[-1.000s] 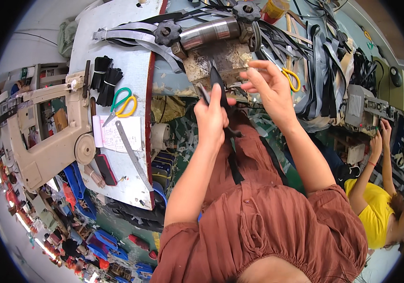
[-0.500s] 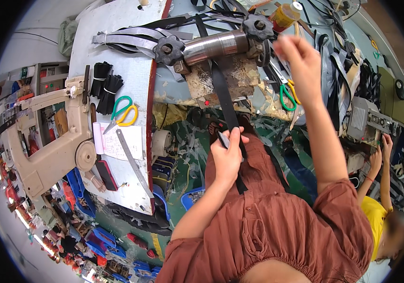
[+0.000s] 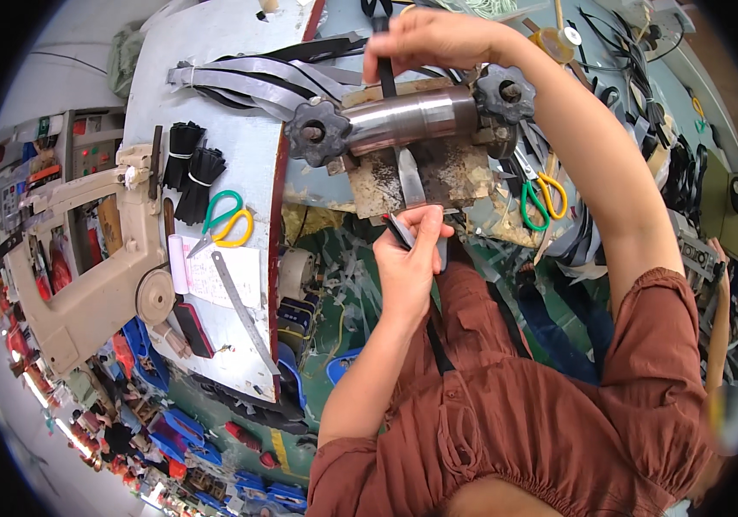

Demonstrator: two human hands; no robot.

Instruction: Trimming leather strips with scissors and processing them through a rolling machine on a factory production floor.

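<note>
In front of me is a metal roller (image 3: 412, 118) with a dark star-shaped knob at each end, above a worn metal plate (image 3: 373, 185). My left hand (image 3: 408, 267), on the near side, is closed on a grey strip (image 3: 409, 177) that comes from under the roller. Something flat and dark also shows in that hand; its kind is unclear. My right hand (image 3: 438, 41) reaches over to the far side, its fingers bent around a black strip (image 3: 385, 79) that runs down to the roller.
Left of the roller, a white table holds grey and black strips (image 3: 257, 77), black bundles (image 3: 201, 185), scissors (image 3: 229, 226), a metal ruler (image 3: 240, 297) and a phone (image 3: 194, 330). A beige sewing machine (image 3: 84, 284) stands beyond it. More scissors (image 3: 534, 205) hang at the right.
My right hand has moved left and away, from beside the right knob to the strip behind the roller. My left hand has risen slightly toward the plate. The strip's grey face now shows.
</note>
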